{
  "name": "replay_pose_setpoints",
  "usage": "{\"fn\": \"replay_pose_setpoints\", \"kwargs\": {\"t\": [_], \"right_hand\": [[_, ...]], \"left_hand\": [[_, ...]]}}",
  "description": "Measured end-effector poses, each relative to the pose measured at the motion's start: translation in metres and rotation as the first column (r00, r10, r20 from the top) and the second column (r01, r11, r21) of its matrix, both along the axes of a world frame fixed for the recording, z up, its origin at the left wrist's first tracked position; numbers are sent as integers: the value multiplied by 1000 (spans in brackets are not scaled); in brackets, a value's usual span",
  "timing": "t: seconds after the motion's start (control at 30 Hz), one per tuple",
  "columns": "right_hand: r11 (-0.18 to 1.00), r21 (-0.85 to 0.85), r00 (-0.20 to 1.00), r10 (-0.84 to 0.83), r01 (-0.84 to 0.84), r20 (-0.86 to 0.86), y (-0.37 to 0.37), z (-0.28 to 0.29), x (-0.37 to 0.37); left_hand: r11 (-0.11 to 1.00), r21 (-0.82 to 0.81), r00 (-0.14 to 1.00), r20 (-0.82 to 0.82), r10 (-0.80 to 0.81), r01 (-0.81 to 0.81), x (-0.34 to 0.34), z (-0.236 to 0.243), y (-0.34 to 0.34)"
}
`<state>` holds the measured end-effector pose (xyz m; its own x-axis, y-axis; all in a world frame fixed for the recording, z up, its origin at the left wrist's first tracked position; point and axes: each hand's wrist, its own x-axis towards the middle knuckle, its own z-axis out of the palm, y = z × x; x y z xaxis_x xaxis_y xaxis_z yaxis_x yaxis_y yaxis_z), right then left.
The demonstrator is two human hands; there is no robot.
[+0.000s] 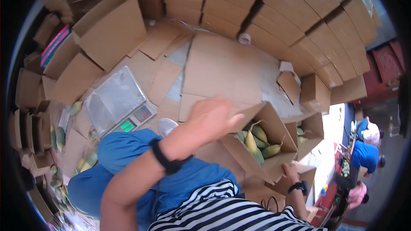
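An open cardboard box (233, 149) stands tilted just right of the middle, holding several long green-and-yellow fruits (251, 143), some with thin curved stems. Across my lap my left forearm reaches toward this box. My left hand (212, 119) is over the box's left side, smeared by motion, so its grip does not show clearly. At the box's near right edge, my right hand (290, 171) has its fingers bent over the cardboard. Behind the box, a second cardboard box (314, 130) also has green fruits in it.
A flat metal-topped scale (115, 100) with a lit display lies on the left. Large open boxes (113, 30) and loose fruits (60, 138) are beyond it. Stacked cartons (274, 25) form a wall at the back. Several people (364, 156) are at far right.
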<state>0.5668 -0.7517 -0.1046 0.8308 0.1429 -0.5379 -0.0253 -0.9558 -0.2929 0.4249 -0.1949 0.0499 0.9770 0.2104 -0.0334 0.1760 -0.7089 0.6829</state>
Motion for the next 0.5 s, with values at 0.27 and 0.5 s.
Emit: {"fn": "replay_pose_setpoints", "kwargs": {"t": [0.27, 0.5], "right_hand": [[795, -250, 555, 574, -552, 602, 296, 155, 60], [73, 54, 71, 261, -996, 963, 511, 297, -79]], "left_hand": [[796, 292, 835, 17, 550, -530, -219, 49, 109], [656, 443, 708, -63, 703, -612, -284, 33, 126]]}}
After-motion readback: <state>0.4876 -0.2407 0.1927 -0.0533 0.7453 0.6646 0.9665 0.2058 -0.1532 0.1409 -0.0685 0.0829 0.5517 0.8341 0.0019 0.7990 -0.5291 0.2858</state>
